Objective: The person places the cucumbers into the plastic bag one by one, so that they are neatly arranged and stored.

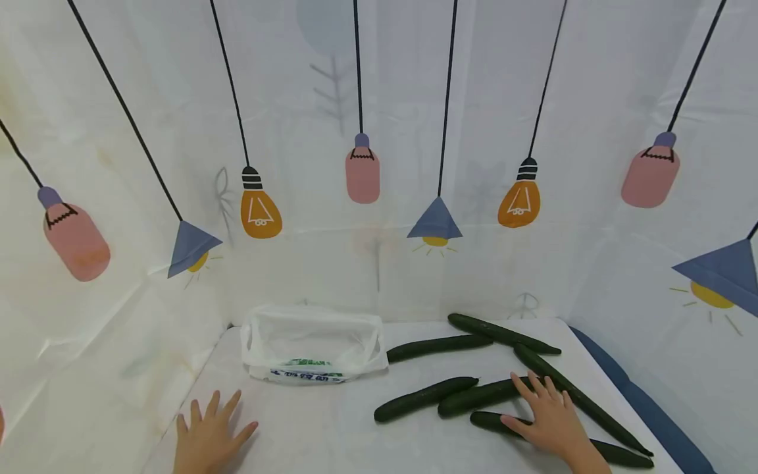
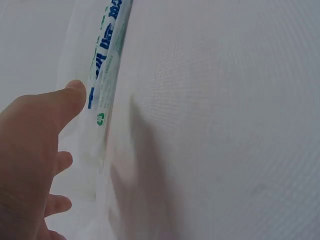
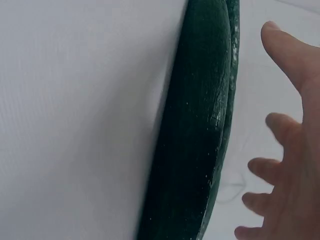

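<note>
My left hand [image 1: 207,438], fingers spread and holding nothing, is over the left front of the white table, nearer me than the white plastic bag [image 1: 314,349]. In the left wrist view the hand's shadow falls on the cloth. The bag lies with its wide mouth facing me and green and blue print along its lower edge. My right hand [image 1: 553,418] is spread above the cucumbers at the right, its fingers straight. Beneath it lies a front cucumber [image 1: 622,454], partly covered by the hand. Its fingertips overlap the end of a middle cucumber [image 1: 482,397].
Another cucumber [image 1: 423,398] lies left of the middle one. Farther back are a cucumber [image 1: 438,347] by the bag and one [image 1: 503,332] at the rear edge. A long cucumber [image 1: 583,398] slants down the right side. A lamp-printed curtain [image 1: 379,270] surrounds the table.
</note>
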Tool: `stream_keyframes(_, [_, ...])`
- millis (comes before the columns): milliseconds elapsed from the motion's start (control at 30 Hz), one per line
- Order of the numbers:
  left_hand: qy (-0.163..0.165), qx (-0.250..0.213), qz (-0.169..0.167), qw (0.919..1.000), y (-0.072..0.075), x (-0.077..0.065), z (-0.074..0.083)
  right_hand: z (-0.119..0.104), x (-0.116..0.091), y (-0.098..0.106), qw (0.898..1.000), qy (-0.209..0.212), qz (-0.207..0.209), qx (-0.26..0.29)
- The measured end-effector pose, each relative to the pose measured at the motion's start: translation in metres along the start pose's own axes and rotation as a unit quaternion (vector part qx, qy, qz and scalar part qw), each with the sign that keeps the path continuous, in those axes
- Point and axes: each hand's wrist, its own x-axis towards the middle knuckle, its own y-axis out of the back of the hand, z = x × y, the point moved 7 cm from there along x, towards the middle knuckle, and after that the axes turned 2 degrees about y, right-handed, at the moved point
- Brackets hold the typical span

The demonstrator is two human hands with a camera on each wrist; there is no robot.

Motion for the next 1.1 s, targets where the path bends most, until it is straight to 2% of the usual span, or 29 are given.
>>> stream_keyframes(167, [0.013, -0.006, -0.042, 0.999, -0.006, 0.001, 0.002, -0.005, 0.003, -0.001, 0.999, 0.019, 0.018, 0.034])
stream_keyframes(400, [0.014, -0.074, -0.08, 0.9939, -0.013, -0.001, 0.01, -0.025, 0.007, 0.007, 0.989, 0.075, 0.098, 0.082])
stream_keyframes(567, [0.051, -0.139, -0.107, 0.9832, -0.02, -0.004, 0.022, -0.039, 0.009, 0.001, 0.99, 0.064, 0.085, 0.088])
stream_keyframes(700, [0.078, -0.204, -0.099, 0.9708, -0.026, -0.005, 0.033, -0.061, 0.01, -0.012, 0.99, 0.088, 0.065, 0.094])
stream_keyframes(767, [0.076, -0.229, -0.095, 0.9658, -0.028, -0.004, 0.039, -0.075, 0.011, -0.016, 0.986, 0.114, 0.066, 0.106])
stream_keyframes(900, [0.05, -0.274, -0.088, 0.9563, -0.029, 0.002, 0.049, -0.1, 0.014, -0.017, 0.972, 0.17, 0.107, 0.124])
stream_keyframes(1033, [0.04, -0.323, -0.064, 0.9433, -0.026, 0.013, 0.052, -0.117, 0.02, -0.019, 0.966, 0.191, 0.118, 0.127])
stream_keyframes(1100, [0.039, -0.338, -0.035, 0.9396, -0.02, 0.02, 0.052, -0.123, 0.025, -0.021, 0.967, 0.191, 0.108, 0.127])
